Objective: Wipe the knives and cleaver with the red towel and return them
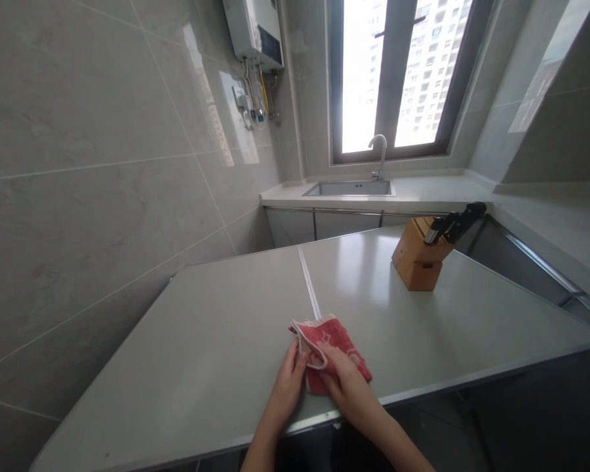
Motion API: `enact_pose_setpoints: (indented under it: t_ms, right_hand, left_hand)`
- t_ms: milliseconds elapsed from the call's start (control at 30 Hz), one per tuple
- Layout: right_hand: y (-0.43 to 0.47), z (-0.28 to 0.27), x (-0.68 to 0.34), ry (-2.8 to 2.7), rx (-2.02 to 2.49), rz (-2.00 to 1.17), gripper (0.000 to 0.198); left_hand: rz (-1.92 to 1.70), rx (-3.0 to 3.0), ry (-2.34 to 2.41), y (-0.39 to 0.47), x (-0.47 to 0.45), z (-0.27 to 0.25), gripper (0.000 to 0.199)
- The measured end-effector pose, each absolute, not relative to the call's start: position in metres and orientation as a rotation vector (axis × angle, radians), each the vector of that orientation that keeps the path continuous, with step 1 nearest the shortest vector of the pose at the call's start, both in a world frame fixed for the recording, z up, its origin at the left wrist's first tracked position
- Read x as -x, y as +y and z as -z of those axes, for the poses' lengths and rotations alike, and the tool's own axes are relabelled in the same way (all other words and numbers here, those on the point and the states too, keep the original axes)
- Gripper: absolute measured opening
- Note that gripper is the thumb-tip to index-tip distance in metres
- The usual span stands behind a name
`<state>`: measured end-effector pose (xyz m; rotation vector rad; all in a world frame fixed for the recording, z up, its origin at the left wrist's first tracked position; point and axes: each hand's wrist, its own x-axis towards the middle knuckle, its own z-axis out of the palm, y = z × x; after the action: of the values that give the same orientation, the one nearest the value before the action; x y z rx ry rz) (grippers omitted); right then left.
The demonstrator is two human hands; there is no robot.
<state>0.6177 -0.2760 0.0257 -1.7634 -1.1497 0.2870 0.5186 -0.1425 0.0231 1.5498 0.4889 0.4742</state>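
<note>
A red and pale pink cloth (338, 335), folded over on itself, rests on the white table (236, 328) near its front edge. My left hand (291, 379) grips the cloth's left side, thumb over its light-edged fold. From the right, my right hand (347, 381) holds the same cloth, with the fingertips partly hidden by the fabric. The two hands are close together, and the cloth's lower corner lies between them.
A wooden knife block (419, 262) with several black-handled knives (465, 221) stands on the table's right part. Behind are a counter with a sink (349, 189) and a faucet (382, 157). A tiled wall (103, 131) borders the left.
</note>
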Motion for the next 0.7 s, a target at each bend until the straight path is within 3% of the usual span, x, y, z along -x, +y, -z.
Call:
enact_pose_setpoints:
  t_ms: [100, 400, 567, 700]
  right_hand:
    - [-0.281, -0.036, -0.625, -0.949, 1.599, -0.374, 0.038]
    - [-0.288, -0.050, -0.638, -0.138, 0.956, -0.656, 0.048]
    - [-0.300, -0.049, -0.657, 0.100, 0.819, -0.489, 0.031]
    - [-0.328, -0.040, -0.679, 0.046, 1.048, -0.412, 0.035]
  left_hand:
    - [-0.438, -1.499, 0.494, -0.145, -0.517, -0.025, 0.061]
    - [-0.418, -1.224, 0.431, -0.158, -0.522, -0.021, 0.084]
    - [-0.544, -1.140, 0.532, -0.156, -0.519, -0.029, 0.080]
    - [-0.540, -1.226, 0.626, -0.144, -0.512, -0.030, 0.063]
